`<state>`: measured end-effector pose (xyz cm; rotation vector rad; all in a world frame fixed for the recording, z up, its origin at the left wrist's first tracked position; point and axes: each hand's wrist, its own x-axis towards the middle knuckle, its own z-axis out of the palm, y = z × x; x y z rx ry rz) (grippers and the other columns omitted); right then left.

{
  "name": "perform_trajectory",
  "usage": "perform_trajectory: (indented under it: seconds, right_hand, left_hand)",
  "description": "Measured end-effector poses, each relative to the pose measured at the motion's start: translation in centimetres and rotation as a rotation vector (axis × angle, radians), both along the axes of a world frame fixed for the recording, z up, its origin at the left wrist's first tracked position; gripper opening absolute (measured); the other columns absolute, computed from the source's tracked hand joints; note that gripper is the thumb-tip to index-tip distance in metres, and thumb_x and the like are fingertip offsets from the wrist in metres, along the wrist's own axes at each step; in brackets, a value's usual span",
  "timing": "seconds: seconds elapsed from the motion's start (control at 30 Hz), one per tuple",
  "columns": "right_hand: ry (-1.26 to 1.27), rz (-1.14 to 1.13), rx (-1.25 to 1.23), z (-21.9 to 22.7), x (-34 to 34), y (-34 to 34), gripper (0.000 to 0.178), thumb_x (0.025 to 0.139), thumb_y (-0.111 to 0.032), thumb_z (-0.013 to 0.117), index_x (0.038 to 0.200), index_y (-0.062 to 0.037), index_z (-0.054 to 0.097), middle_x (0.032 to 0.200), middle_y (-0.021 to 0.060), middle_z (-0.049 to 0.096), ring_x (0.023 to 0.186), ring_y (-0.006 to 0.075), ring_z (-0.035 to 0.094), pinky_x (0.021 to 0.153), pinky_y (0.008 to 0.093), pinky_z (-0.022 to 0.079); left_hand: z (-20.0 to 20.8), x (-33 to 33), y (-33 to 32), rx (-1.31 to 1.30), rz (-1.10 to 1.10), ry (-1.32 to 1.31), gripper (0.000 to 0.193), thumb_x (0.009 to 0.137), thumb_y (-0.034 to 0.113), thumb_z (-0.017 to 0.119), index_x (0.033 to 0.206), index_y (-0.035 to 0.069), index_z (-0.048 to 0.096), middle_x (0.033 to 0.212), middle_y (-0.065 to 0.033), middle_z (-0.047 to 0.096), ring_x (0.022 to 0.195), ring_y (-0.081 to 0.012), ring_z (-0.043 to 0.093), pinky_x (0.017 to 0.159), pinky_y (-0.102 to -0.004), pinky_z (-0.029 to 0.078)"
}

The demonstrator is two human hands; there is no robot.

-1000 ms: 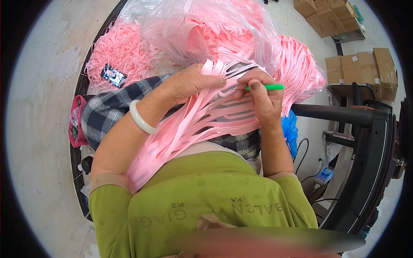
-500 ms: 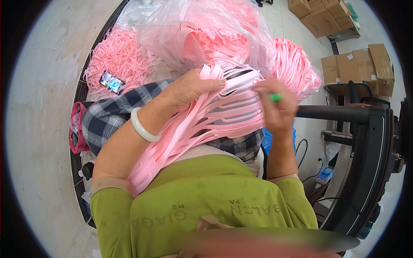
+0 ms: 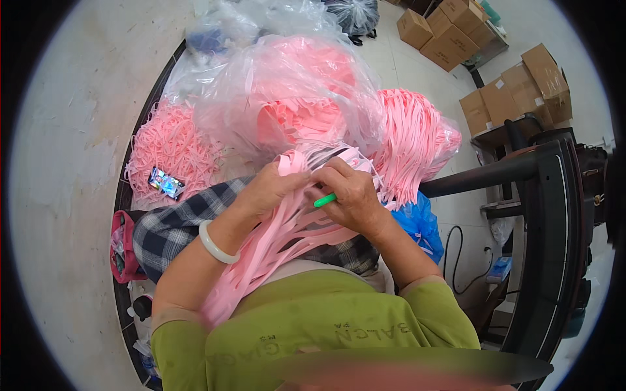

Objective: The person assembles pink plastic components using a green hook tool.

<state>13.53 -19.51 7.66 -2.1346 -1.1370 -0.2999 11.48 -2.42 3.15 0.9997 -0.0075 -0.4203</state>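
My left hand (image 3: 268,190), with a white bangle (image 3: 215,242) on its wrist, is closed on a bundle of flat pink strips (image 3: 262,255). The strips run across my lap and down along the left forearm. My right hand (image 3: 355,199) is closed on a small tool with a bright green handle (image 3: 325,200), held against the strips beside the left fingers. The tool's working end is hidden, so its kind does not show. Under the bundle lies dark checked cloth (image 3: 176,228) over my legs.
Ahead stands a large clear plastic bag (image 3: 306,72) of pink pieces. Left of it, a phone (image 3: 165,183) lies on a heap of thin pink scraps (image 3: 176,140). A pink strip bundle (image 3: 411,137), a blue bag (image 3: 420,228) and a black machine frame (image 3: 554,247) are on the right.
My right hand has moved left, from the right edge of the strips to beside my left hand, with the green-handled tool still in it. The view has also shifted.
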Motion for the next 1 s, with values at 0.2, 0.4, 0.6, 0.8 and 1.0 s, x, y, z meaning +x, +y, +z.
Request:
perform_trajectory:
  seconds: [0.2, 0.4, 0.6, 0.8, 1.0]
  right_hand:
    - [-0.133, -0.158, 0.045, -0.9, 3.0, -1.2, 0.006, 0.074, -0.003, 0.056, 0.079, -0.0024, 0.054, 0.071, 0.0124, 0.053, 0.063, 0.0284, 0.056, 0.055, 0.0364, 0.044]
    - [-0.299, -0.877, -0.095, -4.9, 15.0, -14.4, 0.006, 0.081, -0.009, 0.054, 0.081, -0.0038, 0.056, 0.071, 0.0180, 0.056, 0.067, 0.0370, 0.055, 0.060, 0.0428, 0.043]
    - [0.302, -0.648, -0.140, -10.9, 14.4, -16.6, 0.030, 0.086, -0.027, 0.050, 0.088, 0.0001, 0.061, 0.074, 0.0191, 0.061, 0.072, 0.0298, 0.060, 0.066, 0.0367, 0.044]
    - [0.570, -0.410, 0.845, 0.6, 6.8, -8.2, 0.032, 0.092, -0.031, 0.046, 0.085, -0.0017, 0.058, 0.064, 0.0010, 0.050, 0.054, 0.0075, 0.045, 0.046, 0.0196, 0.035]
    - [0.935, 0.069, 0.669, -1.2, 1.1, -0.6, 0.025, 0.092, -0.021, 0.047, 0.088, 0.0026, 0.055, 0.070, 0.0071, 0.057, 0.057, 0.0138, 0.057, 0.050, 0.0245, 0.045]
  left_hand:
    - [0.5, -0.2, 0.3, 0.185, -0.040, -0.051, 0.021, 0.085, 0.022, 0.058, 0.094, 0.003, 0.060, 0.081, -0.0017, 0.060, 0.070, -0.0072, 0.052, 0.064, -0.0218, 0.043]
    - [-0.2, 0.5, 1.3, 0.132, 0.066, -0.007, 0.021, 0.084, 0.022, 0.058, 0.093, 0.004, 0.059, 0.078, -0.0039, 0.062, 0.064, -0.0080, 0.051, 0.062, -0.0219, 0.043]
    - [-0.3, 1.0, 1.0, 0.010, 0.091, 0.126, 0.024, 0.085, 0.020, 0.056, 0.098, 0.000, 0.059, 0.082, -0.0083, 0.062, 0.071, -0.0125, 0.057, 0.062, -0.0263, 0.047]
    - [-1.2, 0.6, 1.0, 0.127, 0.114, 0.114, 0.025, 0.082, 0.023, 0.063, 0.095, 0.001, 0.060, 0.080, -0.0057, 0.061, 0.064, -0.0097, 0.057, 0.054, -0.0230, 0.047]
    - [-0.8, 0.6, 1.2, 0.148, 0.072, 0.089, 0.028, 0.082, 0.023, 0.063, 0.099, 0.000, 0.058, 0.083, -0.0056, 0.061, 0.068, -0.0095, 0.057, 0.059, -0.0227, 0.047]
